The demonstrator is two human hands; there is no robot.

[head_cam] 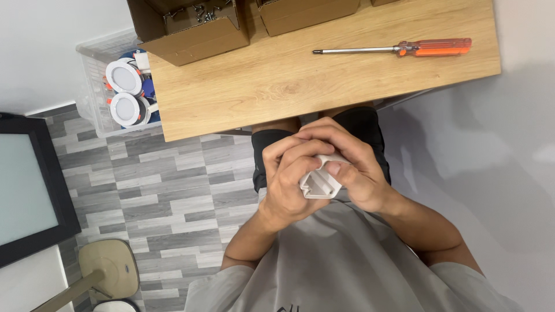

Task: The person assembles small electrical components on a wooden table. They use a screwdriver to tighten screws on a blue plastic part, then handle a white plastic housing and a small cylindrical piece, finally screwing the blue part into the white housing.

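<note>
White plastic part (319,184) sits clasped in both hands, left hand (289,179) and right hand (352,167), below the table (277,86) edge; screwdriver (399,48) and boxes (193,26) lie well apart.

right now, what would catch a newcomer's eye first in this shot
Both hands, the left hand and the right hand, are clasped around a small white plastic part in front of the chest, just below the wooden table. An orange-handled screwdriver lies alone on the table's right side. Left of the table, a clear bin holds round white lamps.
</note>
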